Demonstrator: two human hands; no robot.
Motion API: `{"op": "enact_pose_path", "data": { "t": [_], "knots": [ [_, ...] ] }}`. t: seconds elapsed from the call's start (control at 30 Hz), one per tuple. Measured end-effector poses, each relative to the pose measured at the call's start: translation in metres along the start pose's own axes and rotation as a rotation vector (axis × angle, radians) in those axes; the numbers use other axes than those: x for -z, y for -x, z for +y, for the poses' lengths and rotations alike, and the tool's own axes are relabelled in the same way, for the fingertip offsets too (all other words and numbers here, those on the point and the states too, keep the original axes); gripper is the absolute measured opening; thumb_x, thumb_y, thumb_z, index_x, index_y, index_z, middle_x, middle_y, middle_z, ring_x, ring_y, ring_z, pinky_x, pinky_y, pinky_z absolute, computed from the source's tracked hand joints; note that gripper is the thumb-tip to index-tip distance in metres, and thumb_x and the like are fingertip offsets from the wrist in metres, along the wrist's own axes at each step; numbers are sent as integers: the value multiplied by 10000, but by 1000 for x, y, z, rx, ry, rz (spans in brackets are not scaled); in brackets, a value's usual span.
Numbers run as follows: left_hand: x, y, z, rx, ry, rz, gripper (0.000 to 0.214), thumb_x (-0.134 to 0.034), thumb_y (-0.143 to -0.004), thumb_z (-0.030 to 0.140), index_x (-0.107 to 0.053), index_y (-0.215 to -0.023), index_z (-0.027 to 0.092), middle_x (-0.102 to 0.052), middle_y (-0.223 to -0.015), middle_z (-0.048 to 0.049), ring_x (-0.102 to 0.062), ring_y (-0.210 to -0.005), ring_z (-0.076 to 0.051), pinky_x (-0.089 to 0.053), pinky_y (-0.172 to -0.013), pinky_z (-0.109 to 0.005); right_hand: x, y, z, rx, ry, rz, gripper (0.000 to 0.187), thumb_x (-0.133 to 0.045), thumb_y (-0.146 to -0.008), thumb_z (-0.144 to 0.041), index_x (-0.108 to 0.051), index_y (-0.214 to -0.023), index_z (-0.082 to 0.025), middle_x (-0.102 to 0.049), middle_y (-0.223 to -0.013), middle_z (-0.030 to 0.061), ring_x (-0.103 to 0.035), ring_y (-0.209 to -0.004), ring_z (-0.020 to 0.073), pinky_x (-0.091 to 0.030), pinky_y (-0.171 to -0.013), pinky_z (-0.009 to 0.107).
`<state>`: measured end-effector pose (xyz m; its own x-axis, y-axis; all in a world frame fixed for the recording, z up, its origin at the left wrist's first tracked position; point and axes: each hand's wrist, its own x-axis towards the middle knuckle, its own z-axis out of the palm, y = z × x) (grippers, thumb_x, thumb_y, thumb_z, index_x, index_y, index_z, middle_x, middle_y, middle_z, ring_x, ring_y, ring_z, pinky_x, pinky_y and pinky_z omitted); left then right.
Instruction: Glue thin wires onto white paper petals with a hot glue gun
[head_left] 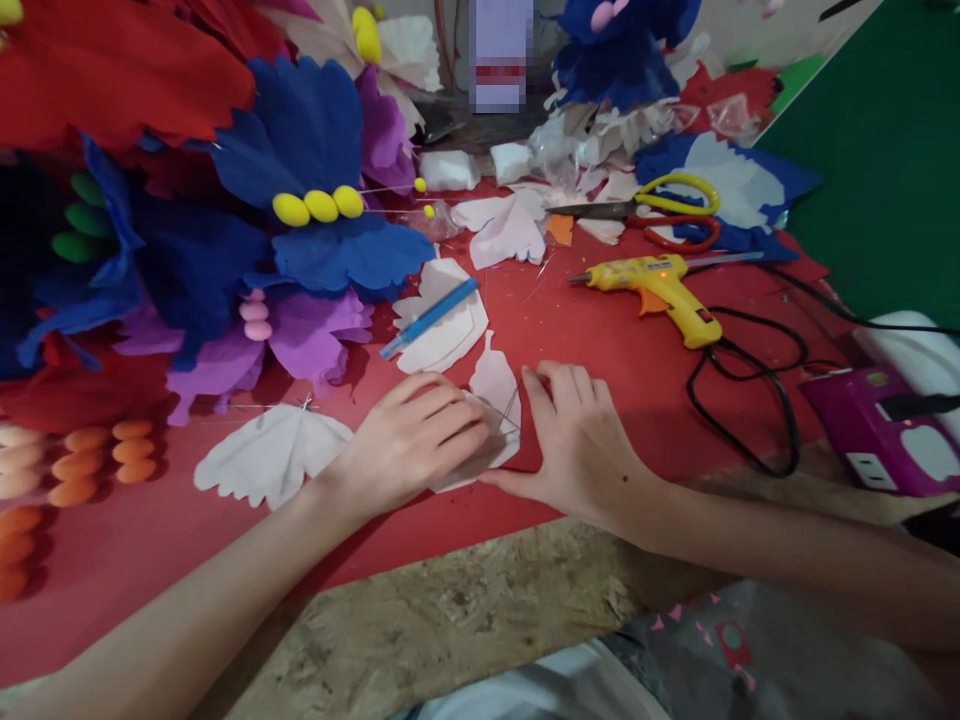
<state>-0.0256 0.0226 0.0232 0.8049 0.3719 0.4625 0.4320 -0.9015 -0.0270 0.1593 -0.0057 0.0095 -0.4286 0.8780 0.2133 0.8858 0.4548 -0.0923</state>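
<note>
My left hand (409, 440) lies palm down on a pale pink paper petal (495, 385) on the red sheet (600, 330), fingers together and pressing it flat. My right hand (577, 440) rests beside it on the petal's right edge, fingers curled down onto the sheet. A thin wire (510, 410) crosses the petal between the two hands. Another pale petal (442, 320) with a blue pen-like tool (429, 318) on it lies just beyond. A finished white paper butterfly shape (270, 455) sits left of my left wrist.
Large blue, purple and red paper flowers (300, 200) crowd the left. A yellow glue gun (660, 290) with black cord (750, 400), yellow-handled scissors (660, 195), a purple power strip (877, 430) and paper scraps lie to the right and back. Bare chipboard (450, 620) shows near me.
</note>
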Motion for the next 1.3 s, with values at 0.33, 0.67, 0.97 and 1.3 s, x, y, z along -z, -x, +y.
{"op": "enact_pose_path", "data": {
  "t": [0.33,0.67,0.97,1.3],
  "knots": [
    [0,-1,1,-11,2,-14,230,-424,-888,118,-614,-760,135,-689,-779,-25,-574,-732,-170,-431,-743,-302,-1,-1,-2,-9,35,5,780,-496,-676,-637,-520,-1078,31,-506,-1024,224,-424,-868,275,-333,-668,373],
    [2,-2,2,-13,-12,-3,293,-379,-909,126,-620,-743,137,-693,-759,-23,-578,-703,-167,-435,-713,-298,4,-5,7,-24,-81,-8,666,-638,-600,-491,-514,-1046,-12,-514,-1011,188,-470,-898,278,-403,-696,373],
    [0,-1,0,-22,5,10,298,-366,-913,130,-615,-749,131,-698,-755,-25,-591,-696,-176,-446,-698,-302,4,-6,6,-48,-106,21,779,-626,-570,-627,-517,-1021,-1,-523,-996,196,-494,-901,299,-433,-692,410],
    [0,0,1,-19,12,-4,279,-386,-908,141,-626,-768,125,-696,-766,-34,-593,-712,-188,-452,-700,-316,4,-7,3,-59,-81,23,730,-701,-531,-514,-528,-1015,4,-533,-1002,199,-504,-911,313,-448,-693,418]
  ]
}}
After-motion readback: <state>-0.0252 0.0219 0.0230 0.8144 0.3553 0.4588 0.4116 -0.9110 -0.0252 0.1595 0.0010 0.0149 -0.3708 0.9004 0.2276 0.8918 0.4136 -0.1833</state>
